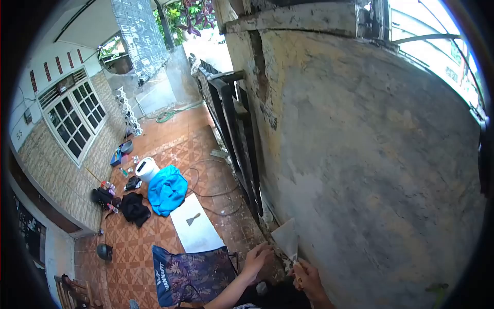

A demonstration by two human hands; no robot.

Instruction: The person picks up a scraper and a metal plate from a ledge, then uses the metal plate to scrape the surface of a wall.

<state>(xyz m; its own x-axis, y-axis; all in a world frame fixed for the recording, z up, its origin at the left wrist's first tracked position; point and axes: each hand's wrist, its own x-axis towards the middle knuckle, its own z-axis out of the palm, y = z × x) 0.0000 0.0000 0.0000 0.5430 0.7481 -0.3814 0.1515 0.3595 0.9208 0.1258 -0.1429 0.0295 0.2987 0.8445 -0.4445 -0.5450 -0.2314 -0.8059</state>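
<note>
My right hand (307, 280) is closed around the handle of a putty knife (286, 236). Its wide, pale blade points up and lies close to the foot of the grey plastered wall (360, 165); whether it touches is hard to tell. To the left, my left hand (257, 261) holds nothing, its fingers reaching toward the wall's rough lower edge. A second putty knife (193, 219) rests on a white board (198, 238) on the tiled floor. Below the board lies a dark floral bag (198, 275), close to my left forearm.
A black metal gate (234, 129) stands beside the wall. Across the tiles (134, 257) lie a blue cloth (168, 190), a white bucket (147, 169), a black cloth (135, 209) and a looping cable (211, 196). A white-framed window (74, 113) is in the house wall at left.
</note>
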